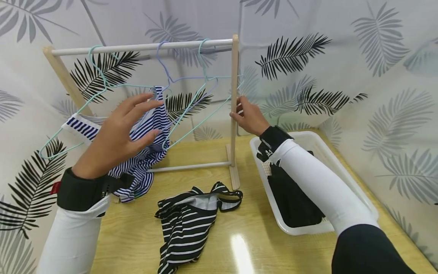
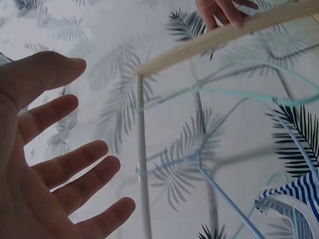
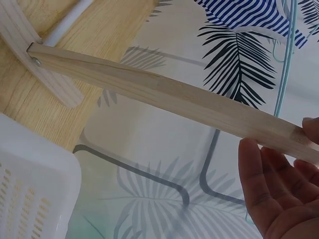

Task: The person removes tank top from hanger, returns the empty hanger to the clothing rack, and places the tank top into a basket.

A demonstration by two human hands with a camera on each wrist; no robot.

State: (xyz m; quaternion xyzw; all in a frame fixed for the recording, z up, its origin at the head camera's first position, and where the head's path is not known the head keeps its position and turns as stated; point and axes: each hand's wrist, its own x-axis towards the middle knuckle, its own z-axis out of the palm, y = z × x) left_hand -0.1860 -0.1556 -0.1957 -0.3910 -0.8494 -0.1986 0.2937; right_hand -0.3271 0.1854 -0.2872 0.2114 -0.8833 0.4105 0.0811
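Note:
Thumb and fingers of my right hand hold the right upright post of a small wooden clothes rack. In front of a blue-and-white striped garment, my left hand is raised with spread fingers. Its palm and fingers hold nothing in the left wrist view. That garment hangs from a mint-green hanger at the rack's left, partly hidden by the left hand. A purple hanger and another mint-green hanger hang bare to its right.
A black-and-white striped garment lies crumpled on the wooden table. Right of the rack stands a white plastic basket holding black cloth, partly under my right forearm. A leaf-patterned curtain surrounds the table.

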